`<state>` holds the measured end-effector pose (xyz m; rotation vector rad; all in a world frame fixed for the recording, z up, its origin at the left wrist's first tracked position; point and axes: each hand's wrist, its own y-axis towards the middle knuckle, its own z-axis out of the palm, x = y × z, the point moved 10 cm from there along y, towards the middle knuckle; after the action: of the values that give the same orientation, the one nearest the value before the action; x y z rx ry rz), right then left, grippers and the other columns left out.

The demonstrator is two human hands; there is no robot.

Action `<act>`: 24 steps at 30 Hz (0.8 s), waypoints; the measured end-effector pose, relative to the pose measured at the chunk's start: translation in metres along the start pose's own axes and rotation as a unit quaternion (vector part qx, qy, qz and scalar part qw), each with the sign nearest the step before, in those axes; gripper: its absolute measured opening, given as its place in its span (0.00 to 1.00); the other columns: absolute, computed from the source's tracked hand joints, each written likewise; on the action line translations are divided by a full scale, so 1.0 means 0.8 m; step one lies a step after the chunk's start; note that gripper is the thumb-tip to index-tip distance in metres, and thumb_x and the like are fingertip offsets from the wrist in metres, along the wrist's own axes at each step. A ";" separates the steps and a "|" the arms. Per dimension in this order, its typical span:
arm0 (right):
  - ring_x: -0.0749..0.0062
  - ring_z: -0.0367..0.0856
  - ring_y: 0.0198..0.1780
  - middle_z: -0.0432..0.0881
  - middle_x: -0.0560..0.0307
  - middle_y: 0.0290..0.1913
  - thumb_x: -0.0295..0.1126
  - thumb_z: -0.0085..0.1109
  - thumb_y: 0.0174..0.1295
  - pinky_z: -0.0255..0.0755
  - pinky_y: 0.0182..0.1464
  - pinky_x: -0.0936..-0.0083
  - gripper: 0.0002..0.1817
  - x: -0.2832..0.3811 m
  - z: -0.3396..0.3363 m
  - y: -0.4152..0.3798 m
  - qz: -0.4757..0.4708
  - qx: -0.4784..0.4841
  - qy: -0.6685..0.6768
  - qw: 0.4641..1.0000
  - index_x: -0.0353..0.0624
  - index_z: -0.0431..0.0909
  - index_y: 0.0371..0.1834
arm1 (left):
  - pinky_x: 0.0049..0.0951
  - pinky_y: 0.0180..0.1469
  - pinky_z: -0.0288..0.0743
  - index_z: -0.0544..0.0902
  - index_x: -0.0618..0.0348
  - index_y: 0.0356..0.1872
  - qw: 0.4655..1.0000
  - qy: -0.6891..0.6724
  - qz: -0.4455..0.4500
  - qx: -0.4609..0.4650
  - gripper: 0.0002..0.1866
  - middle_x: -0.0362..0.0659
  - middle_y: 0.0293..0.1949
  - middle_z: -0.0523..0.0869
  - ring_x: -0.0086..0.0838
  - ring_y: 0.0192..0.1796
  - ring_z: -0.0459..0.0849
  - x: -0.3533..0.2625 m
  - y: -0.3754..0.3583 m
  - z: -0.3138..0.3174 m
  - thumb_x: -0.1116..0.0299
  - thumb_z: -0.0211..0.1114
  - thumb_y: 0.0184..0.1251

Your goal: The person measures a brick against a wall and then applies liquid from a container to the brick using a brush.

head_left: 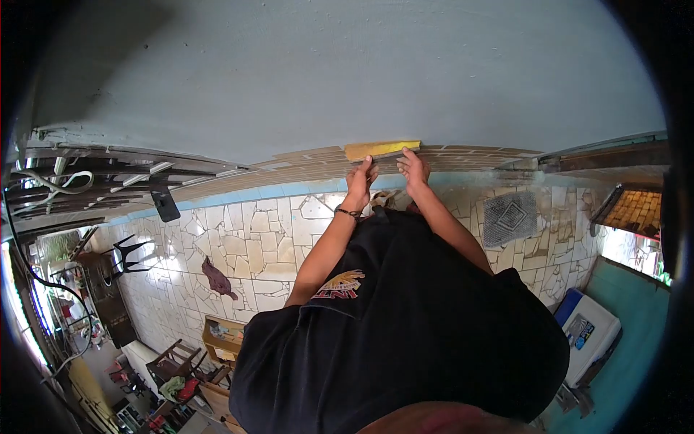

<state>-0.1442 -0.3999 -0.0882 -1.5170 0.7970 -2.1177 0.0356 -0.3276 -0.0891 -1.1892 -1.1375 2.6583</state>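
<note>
A long, flat yellow strip (383, 150) with a darker grey lower edge lies level against the wall, where the grey paint meets the brick-patterned band. Its exact kind cannot be made out. My left hand (361, 181) grips its lower edge left of the middle, thumb up and fingers curled. Near the strip's right end, my right hand (414, 171) pinches the same edge. A dark bracelet (348, 212) circles my left wrist. The fingers behind the strip are partly hidden.
A patterned grey mat (510, 218) lies on the stone-tiled floor at right, and a dark cloth (217, 279) at left. A black stool (131, 254) stands farther left. A white cooler (589, 337) is at lower right. Wooden furniture (220, 337) stands behind me.
</note>
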 end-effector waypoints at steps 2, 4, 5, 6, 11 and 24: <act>0.71 0.79 0.34 0.84 0.51 0.39 0.45 0.69 0.55 0.70 0.37 0.77 0.25 -0.002 0.000 -0.002 0.006 -0.011 -0.001 1.000 0.39 0.76 0.49 | 0.31 0.54 0.75 0.78 0.63 0.46 1.000 0.010 -0.001 0.005 0.22 0.41 0.43 0.81 0.30 0.49 0.81 -0.001 0.002 -0.001 0.54 0.70 0.64; 0.71 0.80 0.34 0.84 0.51 0.40 0.46 0.68 0.55 0.70 0.37 0.77 0.25 -0.010 -0.002 -0.001 0.008 -0.021 0.008 1.000 0.40 0.76 0.49 | 0.31 0.54 0.75 0.78 0.63 0.47 1.000 0.014 0.000 0.002 0.23 0.43 0.44 0.81 0.31 0.49 0.81 -0.002 0.002 -0.002 0.53 0.70 0.64; 0.71 0.80 0.34 0.84 0.50 0.40 0.45 0.68 0.55 0.70 0.36 0.77 0.25 -0.014 -0.002 0.001 0.011 -0.018 0.015 1.000 0.40 0.76 0.49 | 0.31 0.54 0.75 0.78 0.64 0.47 1.000 0.017 0.000 0.004 0.23 0.43 0.45 0.81 0.31 0.50 0.81 -0.003 0.002 -0.002 0.53 0.70 0.64; 0.71 0.80 0.34 0.84 0.50 0.41 0.45 0.68 0.55 0.70 0.36 0.77 0.25 -0.016 -0.001 0.001 0.015 -0.016 0.021 1.000 0.40 0.76 0.49 | 0.32 0.54 0.75 0.78 0.64 0.47 1.000 0.020 -0.001 0.006 0.24 0.44 0.45 0.81 0.31 0.50 0.81 -0.003 0.003 -0.003 0.53 0.70 0.64; 0.71 0.80 0.33 0.84 0.49 0.41 0.45 0.67 0.55 0.70 0.33 0.77 0.25 -0.019 -0.001 -0.005 0.021 -0.013 0.035 0.999 0.39 0.76 0.49 | 0.33 0.54 0.75 0.78 0.65 0.47 0.999 0.030 0.000 0.010 0.25 0.45 0.46 0.82 0.32 0.50 0.82 -0.002 0.010 -0.009 0.52 0.70 0.64; 0.70 0.78 0.37 0.83 0.50 0.46 0.46 0.65 0.56 0.70 0.37 0.77 0.26 -0.030 0.000 -0.015 0.021 -0.011 0.037 0.999 0.42 0.75 0.54 | 0.24 0.44 0.77 0.80 0.58 0.40 0.998 0.065 -0.001 0.019 0.19 0.39 0.38 0.84 0.22 0.39 0.82 -0.019 0.010 -0.007 0.52 0.69 0.65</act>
<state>-0.1362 -0.3758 -0.0976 -1.4276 0.8735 -2.1517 0.0522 -0.3341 -0.0870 -1.3303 -1.0639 2.5452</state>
